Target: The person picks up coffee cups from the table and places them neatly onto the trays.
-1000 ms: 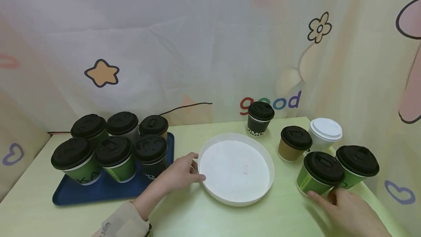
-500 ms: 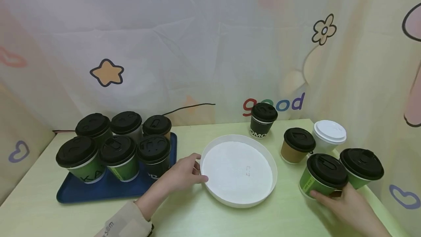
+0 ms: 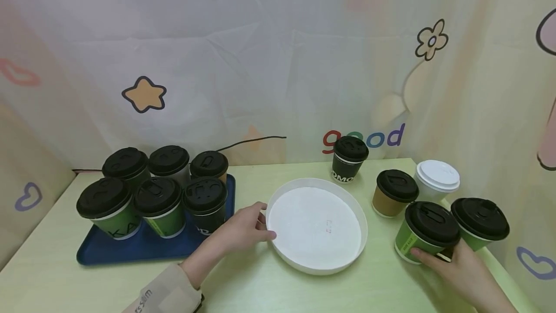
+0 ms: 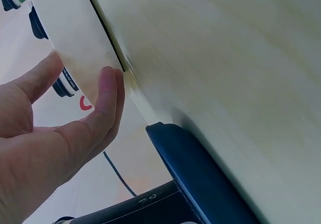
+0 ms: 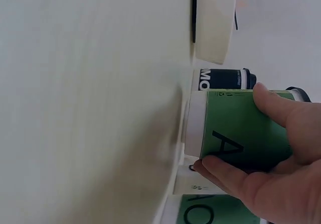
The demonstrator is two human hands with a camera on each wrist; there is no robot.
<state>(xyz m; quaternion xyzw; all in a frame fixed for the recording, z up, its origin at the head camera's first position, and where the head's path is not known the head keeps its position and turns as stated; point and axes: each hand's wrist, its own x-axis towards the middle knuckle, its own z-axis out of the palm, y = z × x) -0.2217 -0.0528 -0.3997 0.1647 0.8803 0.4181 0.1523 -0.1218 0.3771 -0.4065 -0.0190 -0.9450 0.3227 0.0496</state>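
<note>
Looks like the grasp step: I have the right hand (image 3: 461, 268) curled round the nearer green cup (image 3: 424, 231) on the bench's (image 3: 347, 293) right, left hand (image 3: 246, 228) pinching the white tray (image 3: 314, 228) rim; next probably calls for lifting clear of the other cup (image 3: 479, 217).

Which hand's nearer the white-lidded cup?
Right. The right hand grips a green cup on the near side of the white-lidded cup; the left hand is farther off, at the left edge of the round white tray.
</note>
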